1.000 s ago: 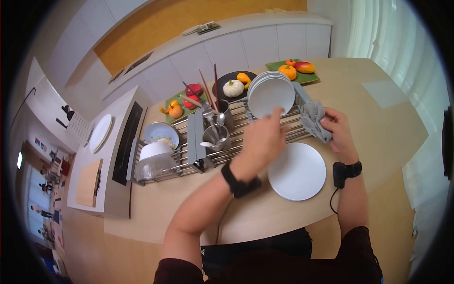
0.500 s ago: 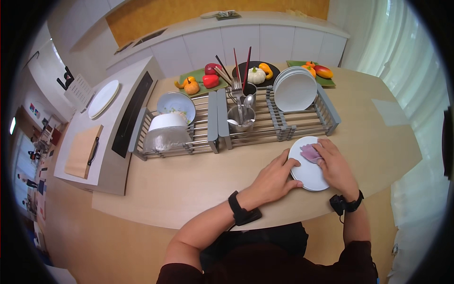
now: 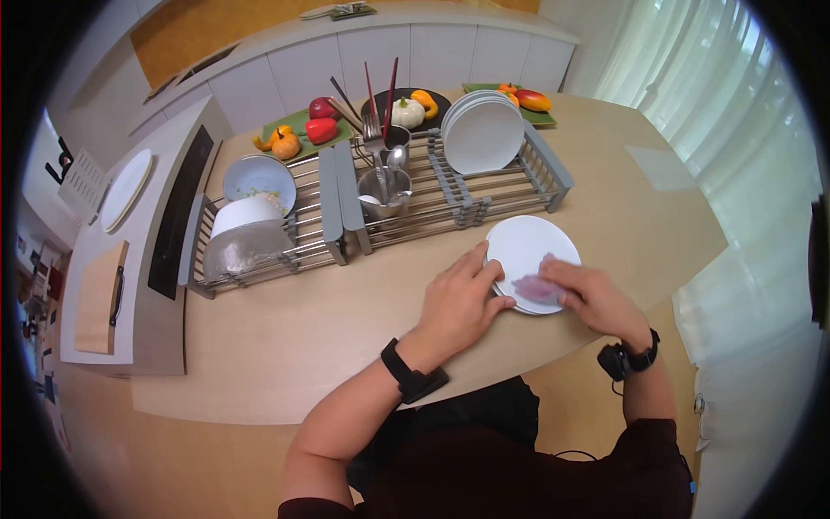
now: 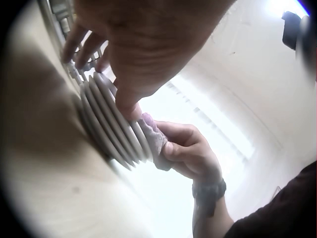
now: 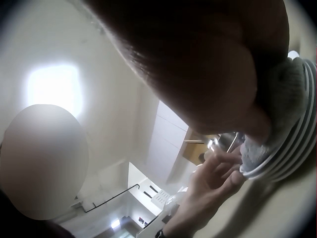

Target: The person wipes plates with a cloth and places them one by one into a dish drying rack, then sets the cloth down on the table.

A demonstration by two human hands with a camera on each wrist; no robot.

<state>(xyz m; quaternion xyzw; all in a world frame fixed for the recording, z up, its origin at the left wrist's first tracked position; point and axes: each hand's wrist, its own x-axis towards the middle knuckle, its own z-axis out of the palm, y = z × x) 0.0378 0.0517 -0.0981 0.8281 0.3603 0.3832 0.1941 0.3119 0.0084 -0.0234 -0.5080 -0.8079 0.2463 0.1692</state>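
Observation:
A stack of several white plates (image 3: pixel 523 238) lies on the table, its layered rims showing in the left wrist view. At its left edge my left hand (image 3: pixel 454 303) holds the rim, thumb bent onto the upper plate (image 4: pixel 143 141) and fingers along the side. My right hand (image 3: pixel 596 298) grips a bunched purple-and-grey cloth (image 3: pixel 536 288) and presses it on the near part of the top plate. In the right wrist view, the cloth (image 5: pixel 282 99) lies under the right fingers, against the plate.
Just beyond the stack stands a metal dish rack (image 3: pixel 432 221) with upright plates (image 3: pixel 484 138) and a cutlery cup (image 3: pixel 385 195). Left of it, another rack section (image 3: pixel 303 251) holds bowls (image 3: pixel 258 182). Behind are trays of fruit and vegetables; a cutting board (image 3: pixel 102 298) lies far left.
The right hand brought the cloth down from beside the rack onto the plate, then wiped it toward the near side. The left hand came down from mid-air to the plate's rim.

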